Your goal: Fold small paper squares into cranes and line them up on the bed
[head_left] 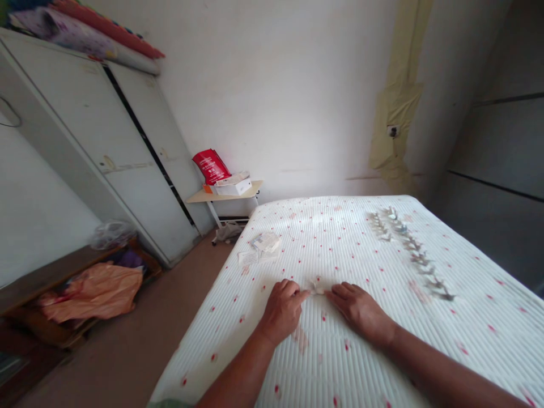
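Over the middle of the bed, my left hand (pixel 284 309) pinches one end of a small folded piece of whitish paper (pixel 316 287). My right hand (pixel 360 311) has its fingertips closed on the other end, so the paper stretches between the two. Its exact folded shape is too small to make out. Off to the right lie rows of small folded paper figures (pixel 420 259) that look like cranes, with a shorter row (pixel 379 226) beside them. Left of my hands, printed paper sheets (pixel 266 242) lie in a loose pile, with smaller flat pieces (pixel 247 258) by it.
The bed has a white ribbed cover (pixel 331 351) with red dots. Behind its left corner stands a small table (pixel 238 195) with a red bag (pixel 211 165) and a white box (pixel 233 186). A cabinet (pixel 140 147) and an orange plastic bag (pixel 96 292) are at the left.
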Available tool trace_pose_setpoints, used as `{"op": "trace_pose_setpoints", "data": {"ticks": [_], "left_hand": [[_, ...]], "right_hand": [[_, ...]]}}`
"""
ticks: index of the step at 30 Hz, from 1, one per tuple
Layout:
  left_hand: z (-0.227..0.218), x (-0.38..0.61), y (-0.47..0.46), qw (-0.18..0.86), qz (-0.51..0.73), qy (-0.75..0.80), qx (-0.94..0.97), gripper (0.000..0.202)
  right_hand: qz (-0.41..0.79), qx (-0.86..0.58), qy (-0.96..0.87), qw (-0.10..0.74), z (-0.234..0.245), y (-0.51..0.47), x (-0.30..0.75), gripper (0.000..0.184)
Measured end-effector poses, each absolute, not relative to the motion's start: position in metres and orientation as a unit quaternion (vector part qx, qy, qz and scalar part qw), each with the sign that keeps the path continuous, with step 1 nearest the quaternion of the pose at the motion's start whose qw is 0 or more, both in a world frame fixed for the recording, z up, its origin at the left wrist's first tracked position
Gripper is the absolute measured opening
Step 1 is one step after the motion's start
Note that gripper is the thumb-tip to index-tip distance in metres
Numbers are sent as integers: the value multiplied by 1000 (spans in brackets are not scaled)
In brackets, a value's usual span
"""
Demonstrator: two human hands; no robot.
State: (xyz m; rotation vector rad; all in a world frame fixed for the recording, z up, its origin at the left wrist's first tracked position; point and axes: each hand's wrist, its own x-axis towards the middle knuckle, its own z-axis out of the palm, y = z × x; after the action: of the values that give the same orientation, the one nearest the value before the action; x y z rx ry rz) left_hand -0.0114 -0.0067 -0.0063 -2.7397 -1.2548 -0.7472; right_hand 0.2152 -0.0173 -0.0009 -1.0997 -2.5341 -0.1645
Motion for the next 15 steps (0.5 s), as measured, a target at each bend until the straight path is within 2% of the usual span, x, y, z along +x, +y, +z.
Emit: {"op": "trace_pose_setpoints", "data": {"ticks": [7,15], "left_hand": [[-8,-13,-7,18,-271,-409,-871,35],[-8,-11,-3,-26,-317,-459,-830,12]], "right_hand": [[-66,-383,-902,189,-1,-28,222,22],[-45,-375,-909,176,5,-35,224,21]]}}
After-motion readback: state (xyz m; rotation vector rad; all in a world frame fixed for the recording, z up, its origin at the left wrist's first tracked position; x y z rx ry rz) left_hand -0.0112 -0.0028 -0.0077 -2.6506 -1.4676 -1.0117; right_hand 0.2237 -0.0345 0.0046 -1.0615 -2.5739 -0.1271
